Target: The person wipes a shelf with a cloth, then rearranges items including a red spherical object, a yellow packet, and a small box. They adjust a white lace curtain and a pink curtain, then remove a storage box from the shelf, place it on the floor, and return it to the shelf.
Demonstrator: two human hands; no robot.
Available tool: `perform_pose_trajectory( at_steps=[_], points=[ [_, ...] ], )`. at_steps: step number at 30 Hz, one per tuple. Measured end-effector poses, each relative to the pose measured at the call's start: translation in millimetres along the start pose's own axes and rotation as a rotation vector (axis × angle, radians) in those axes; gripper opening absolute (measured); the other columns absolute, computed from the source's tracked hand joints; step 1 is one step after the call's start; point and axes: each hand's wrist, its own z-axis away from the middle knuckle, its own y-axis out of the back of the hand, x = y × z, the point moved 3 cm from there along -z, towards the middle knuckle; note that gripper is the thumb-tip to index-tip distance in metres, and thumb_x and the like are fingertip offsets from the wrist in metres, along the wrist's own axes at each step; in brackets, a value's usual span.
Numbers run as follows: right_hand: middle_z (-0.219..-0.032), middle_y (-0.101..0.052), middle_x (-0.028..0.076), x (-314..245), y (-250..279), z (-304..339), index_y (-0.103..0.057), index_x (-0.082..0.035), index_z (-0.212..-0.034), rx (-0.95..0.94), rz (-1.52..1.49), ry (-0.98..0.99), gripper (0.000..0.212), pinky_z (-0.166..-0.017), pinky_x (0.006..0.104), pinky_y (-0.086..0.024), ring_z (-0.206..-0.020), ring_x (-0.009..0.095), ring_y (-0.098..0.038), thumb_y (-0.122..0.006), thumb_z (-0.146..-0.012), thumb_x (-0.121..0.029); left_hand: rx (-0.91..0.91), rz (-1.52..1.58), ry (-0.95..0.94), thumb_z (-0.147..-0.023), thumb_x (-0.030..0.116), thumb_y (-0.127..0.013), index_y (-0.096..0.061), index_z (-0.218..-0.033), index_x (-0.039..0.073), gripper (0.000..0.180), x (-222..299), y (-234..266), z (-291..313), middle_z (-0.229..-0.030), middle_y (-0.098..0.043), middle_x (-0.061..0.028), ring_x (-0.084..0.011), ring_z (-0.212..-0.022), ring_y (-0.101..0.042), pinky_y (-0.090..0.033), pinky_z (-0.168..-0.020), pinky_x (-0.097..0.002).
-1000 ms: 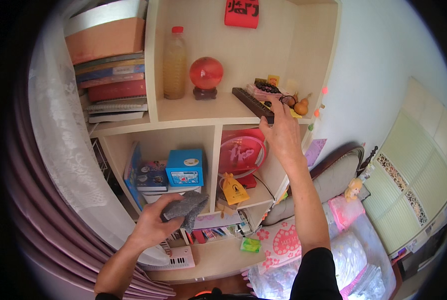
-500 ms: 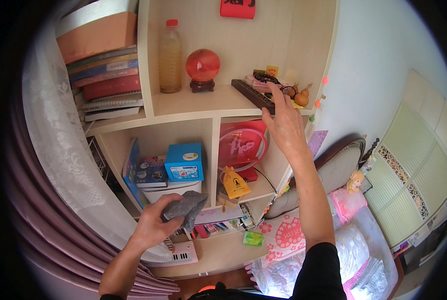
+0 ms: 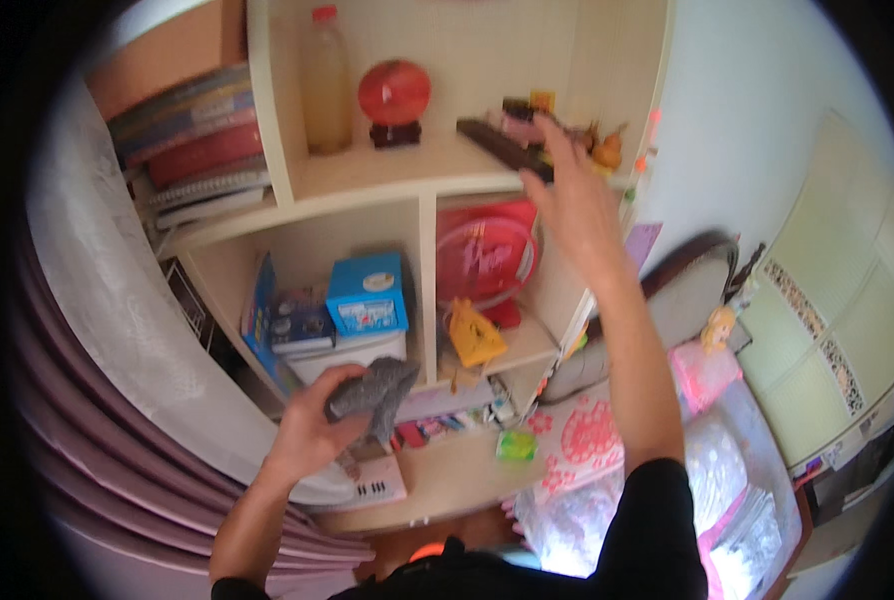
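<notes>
My left hand (image 3: 312,430) is closed around a crumpled grey cloth (image 3: 379,390), held in front of the lower shelf compartments. My right hand (image 3: 579,205) reaches up to the top shelf with thumb and forefinger apart. Its fingertips are at the near end of a long dark narrow object (image 3: 502,147), which resembles an abacus; whether they touch it I cannot tell. Small items lie heaped behind those fingers, with orange gourds (image 3: 608,152) to their right. On the same shelf stand a red ball on a dark stand (image 3: 395,92) and a red-capped bottle (image 3: 328,85).
Stacked books (image 3: 202,150) fill the left compartment. Below are a blue box (image 3: 367,292), a red round item (image 3: 487,250) and a yellow pouch (image 3: 477,335). A pink toy keyboard (image 3: 377,483) lies on the lower ledge. Curtains (image 3: 117,400) hang left; a bed (image 3: 587,440) stands right.
The view has tilted, so the shelves sit higher in the picture, slightly blurred. My right hand stays near the dark object, and my left hand keeps the grey cloth.
</notes>
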Motion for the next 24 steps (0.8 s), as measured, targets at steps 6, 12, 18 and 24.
perform_pose_trajectory(
  at_steps=[6,12,18,24],
  points=[
    [-0.111,-0.069,0.013,15.4,19.9,54.0,-0.063,-0.007,-0.127,0.253,-0.191,-0.058,0.036,-0.089,0.0331,-0.051,-0.1,0.022,-0.066,-0.067,-0.093,-0.018,-0.157,0.065,0.185,-0.08,-0.002,-0.068,-0.058,-0.124,0.0,0.045,-38.0,-14.5,24.1,-0.102,-0.067,-0.0072,-0.0131,-0.089,-0.062,-0.052,-0.08,-0.0287],
    [-0.101,-0.07,0.012,71.7,-85.2,199.3,-0.065,-0.001,-0.12,-0.28,-0.513,-0.435,0.029,-0.086,0.0299,-0.052,-0.094,0.018,-0.067,-0.065,-0.094,-0.014,-0.506,0.122,0.535,-0.084,0.009,-0.065,-0.056,-0.136,0.006,0.053,-108.8,-69.0,79.5,-0.107,-0.07,-0.013,-0.0161,-0.096,-0.066,-0.052,-0.088,-0.0311],
    [-0.109,-0.069,0.017,115.1,-181.2,218.5,-0.067,-0.002,-0.117,-0.352,-0.322,-0.32,0.044,-0.09,0.04,-0.051,-0.104,0.033,-0.065,-0.061,-0.094,-0.039,-0.65,0.199,0.613,-0.087,0.011,-0.062,-0.055,-0.138,0.011,0.051,-128.5,-107.9,90.4,-0.109,-0.07,-0.0111,-0.0171,-0.09,-0.068,-0.057,-0.076,-0.0307],
    [-0.105,-0.07,0.02,137.5,-256.1,185.2,-0.07,-0.003,-0.108,-0.73,-0.32,-0.343,0.058,-0.088,0.043,-0.051,-0.101,0.036,-0.065,-0.061,-0.087,-0.056,-0.576,0.161,0.547,-0.088,0.012,-0.063,-0.054,-0.139,0.011,0.052,-129.4,-105.3,93.2,-0.106,-0.07,-0.0117,-0.0163,-0.085,-0.068,-0.058,-0.072,-0.03]
  ],
)
